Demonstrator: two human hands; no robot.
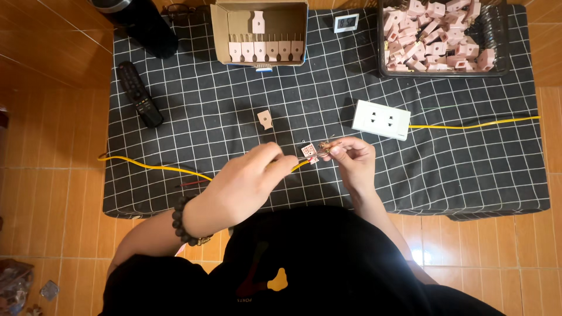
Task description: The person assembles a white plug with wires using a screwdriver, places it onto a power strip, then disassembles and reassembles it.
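Observation:
My left hand (249, 181), with a dark bead bracelet on the wrist, grips the end of a yellow cable (152, 167) that runs off to the left. My right hand (353, 161) pinches a small pink part with bare metal wires (311, 151) between thumb and fingers. The two hands meet over the middle of a black checked cloth (468, 169). A single pink part (265, 119) lies loose just beyond my left hand.
A white double socket (381, 119) with a yellow lead lies right of centre. A cardboard box (260, 30) with pink parts in a row stands at the back. A black basket (442, 36) holds several pink parts. A remote (140, 95) and dark bottle (140, 22) sit left.

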